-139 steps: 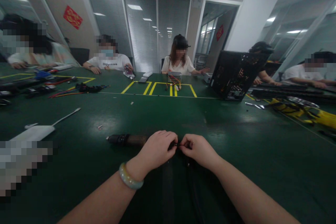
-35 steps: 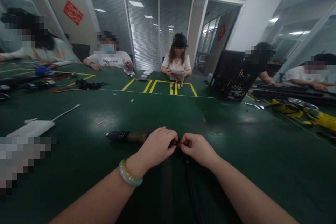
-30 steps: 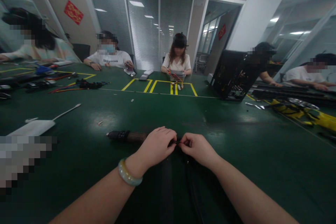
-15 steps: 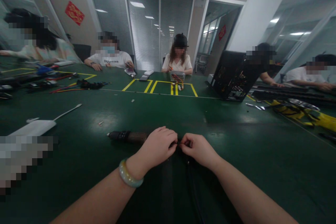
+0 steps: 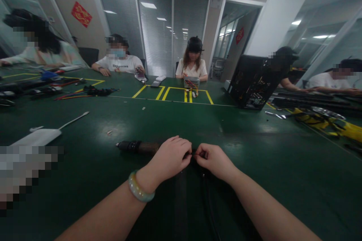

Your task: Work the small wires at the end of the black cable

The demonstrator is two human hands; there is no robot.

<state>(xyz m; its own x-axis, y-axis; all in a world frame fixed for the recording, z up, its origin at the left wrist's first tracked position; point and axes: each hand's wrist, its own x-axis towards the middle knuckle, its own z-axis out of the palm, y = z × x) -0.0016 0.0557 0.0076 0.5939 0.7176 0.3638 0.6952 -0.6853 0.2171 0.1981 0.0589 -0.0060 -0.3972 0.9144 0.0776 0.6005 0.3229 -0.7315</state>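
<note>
My left hand (image 5: 169,156), with a pale green bangle on its wrist, and my right hand (image 5: 213,159) meet fingertip to fingertip over a dark strap or cable (image 5: 181,199) lying on the green table (image 5: 254,150). Both pinch a small dark part (image 5: 192,154) between them; its shape is too small to tell. A dark cylindrical tool (image 5: 137,147) lies on the table just left of my left hand, partly hidden behind it.
A white device with a cable (image 5: 39,136) lies at the left. A black perforated case (image 5: 254,81) stands at the right, with yellow and black parts (image 5: 325,120) beyond it. Several people sit around the table. Yellow tape lines (image 5: 175,93) mark the far middle.
Both hands stay pinched together at the same spot. Only the camera has shifted slightly.
</note>
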